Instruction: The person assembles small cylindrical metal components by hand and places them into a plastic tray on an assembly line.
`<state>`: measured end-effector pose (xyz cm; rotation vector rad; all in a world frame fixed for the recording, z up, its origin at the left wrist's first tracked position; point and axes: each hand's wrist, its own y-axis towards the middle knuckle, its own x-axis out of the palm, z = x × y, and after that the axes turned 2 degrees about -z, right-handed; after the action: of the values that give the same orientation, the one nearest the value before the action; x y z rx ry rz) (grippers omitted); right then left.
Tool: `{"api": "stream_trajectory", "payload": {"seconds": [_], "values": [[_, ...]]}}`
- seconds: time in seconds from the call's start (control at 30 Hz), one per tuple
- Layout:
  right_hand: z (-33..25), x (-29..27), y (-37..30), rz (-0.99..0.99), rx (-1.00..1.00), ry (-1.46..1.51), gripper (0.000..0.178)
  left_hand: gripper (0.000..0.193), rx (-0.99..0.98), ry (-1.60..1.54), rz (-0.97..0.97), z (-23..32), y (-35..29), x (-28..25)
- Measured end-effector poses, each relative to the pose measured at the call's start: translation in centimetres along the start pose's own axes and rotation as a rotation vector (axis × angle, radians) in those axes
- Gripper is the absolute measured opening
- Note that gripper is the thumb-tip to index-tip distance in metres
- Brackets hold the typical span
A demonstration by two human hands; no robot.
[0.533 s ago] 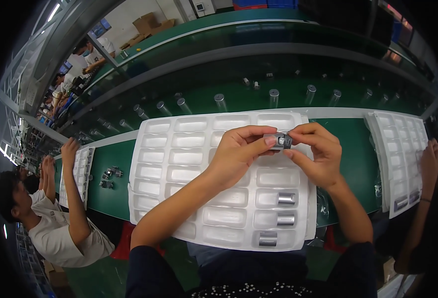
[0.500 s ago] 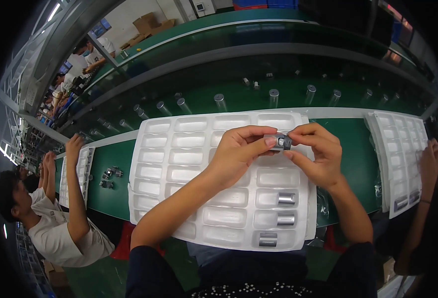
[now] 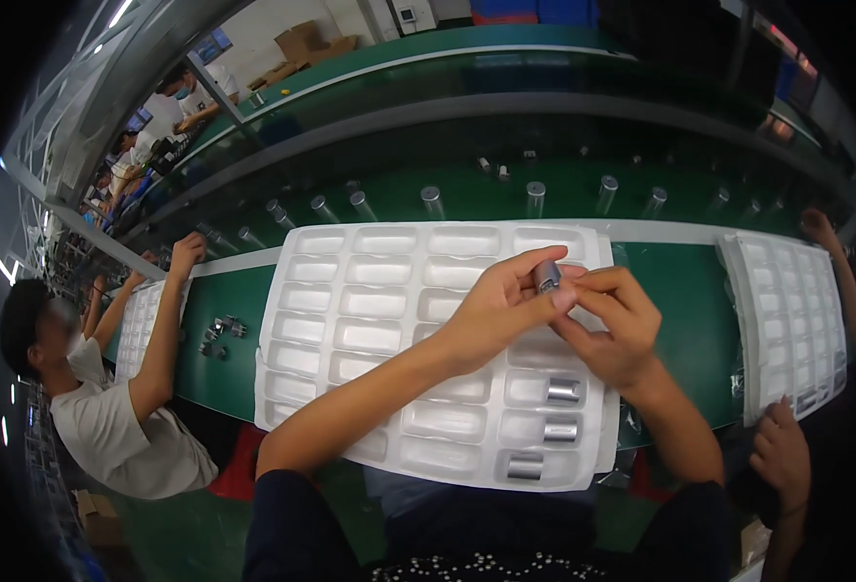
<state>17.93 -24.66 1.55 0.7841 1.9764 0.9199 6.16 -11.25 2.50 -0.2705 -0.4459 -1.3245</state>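
A short grey metal cylinder (image 3: 547,275) is pinched between the thumb and fingers of my left hand (image 3: 503,308), tilted with one end up. My right hand (image 3: 614,325) closes in from the right, its thumb and fingertips pressed together at the cylinder's lower side. What exactly those right fingertips grip is partly hidden. Both hands are above a white moulded tray (image 3: 342,291) with rows of oblong pockets. In its right-hand column, near me, lie three silver cylinders (image 3: 564,391), one per pocket.
Tall silver cylinders (image 3: 433,201) stand in a row along the green conveyor (image 3: 389,175) beyond the tray. Small dark parts (image 3: 222,332) lie on the green table to the left. A co-worker (image 3: 122,417) sits at left; another person's hand (image 3: 783,456) is by a second tray (image 3: 787,301) at right.
The cylinder has turned from lying sideways to tilted upright in my left fingers. My right hand has shifted slightly lower beneath it. The person's hand at right has moved lower, off the tray.
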Motion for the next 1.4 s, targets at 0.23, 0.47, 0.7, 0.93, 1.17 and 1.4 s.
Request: {"api": "stream_trajectory", "payload": {"seconds": [0.23,0.47,0.7,0.93,1.17,1.4], "values": [[-0.7,0.5,2.6,-0.078,-0.076,-0.093,0.044,0.044,-0.054,0.147,0.053,2.1,0.3,-1.7],[7.7,2.0,10.2,-0.144,0.234,-0.048,0.032,0.026,0.028,0.405,0.337,8.0,3.7,-10.0],[17.7,11.2,13.7,-0.879,0.351,-0.395,0.038,0.034,-0.285,1.454,0.191,7.0,9.9,-13.7],[19.5,12.3,13.5,-0.554,0.369,-0.004,0.026,0.033,-0.130,1.682,-0.158,5.3,11.7,-14.3],[14.3,4.6,9.1,0.288,1.063,1.308,0.022,0.045,-0.194,1.693,-0.096,5.6,10.9,-14.0],[9.7,-3.1,1.3,0.535,1.219,1.239,0.024,0.035,0.540,1.795,-0.092,6.7,3.6,-3.1]]}}
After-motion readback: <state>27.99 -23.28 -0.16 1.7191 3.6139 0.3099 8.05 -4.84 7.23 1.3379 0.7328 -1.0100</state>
